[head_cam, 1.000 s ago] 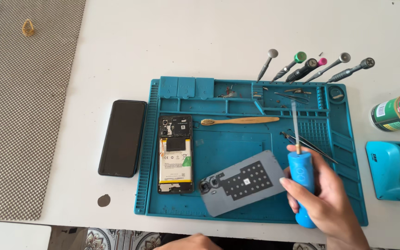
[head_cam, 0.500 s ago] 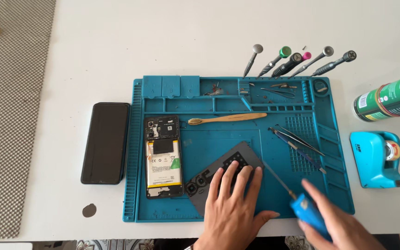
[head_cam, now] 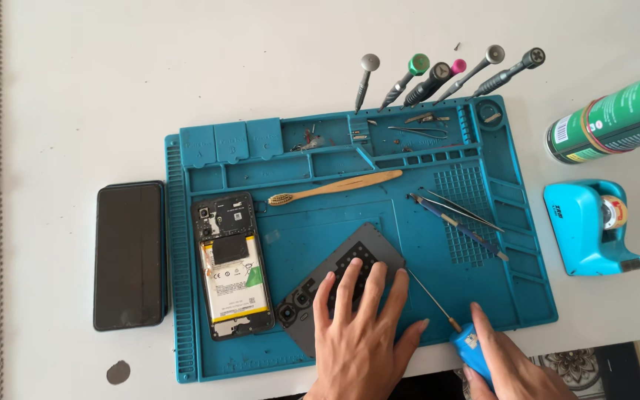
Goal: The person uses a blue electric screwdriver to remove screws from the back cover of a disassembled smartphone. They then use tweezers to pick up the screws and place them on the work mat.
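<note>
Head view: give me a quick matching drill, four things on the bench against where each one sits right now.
Things:
1. grey back cover
2. opened phone
3. black screen panel
4. tape dispenser

Places:
A. on the white table, left of the blue mat
B. on the white table, right of the mat
C. under the left hand
D. on the mat's left part, insides showing

Pairs: 1-C, 2-D, 3-A, 4-B
</note>
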